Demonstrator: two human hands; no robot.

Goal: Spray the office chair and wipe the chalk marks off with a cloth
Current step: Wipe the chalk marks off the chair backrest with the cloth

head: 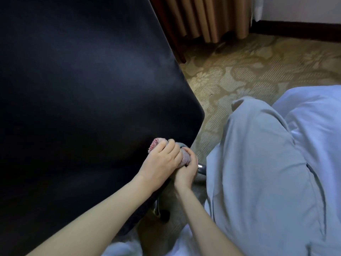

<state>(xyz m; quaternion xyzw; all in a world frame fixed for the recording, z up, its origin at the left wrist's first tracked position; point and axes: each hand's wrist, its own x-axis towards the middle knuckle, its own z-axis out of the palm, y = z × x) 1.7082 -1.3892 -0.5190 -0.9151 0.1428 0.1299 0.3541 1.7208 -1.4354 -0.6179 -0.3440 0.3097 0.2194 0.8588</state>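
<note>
Both grips are closed on the rolled cloth (185, 157) at the black office chair's (83, 85) lower right edge, left hand (162, 158) over its pink end, right hand (186, 171) round its grey end, long axis running upper-left to lower-right.

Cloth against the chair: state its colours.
The cloth is pink at one end and grey at the other; the head view shows it.

I see patterned beige carpet (249, 71) spreading beyond my left hand (162, 159) and right hand (186, 170). Just below them a chrome chair leg (156, 206) and dark caster (164, 216) stand on it. Far beyond, a tan curtain (212, 17) reaches down to it.
</note>
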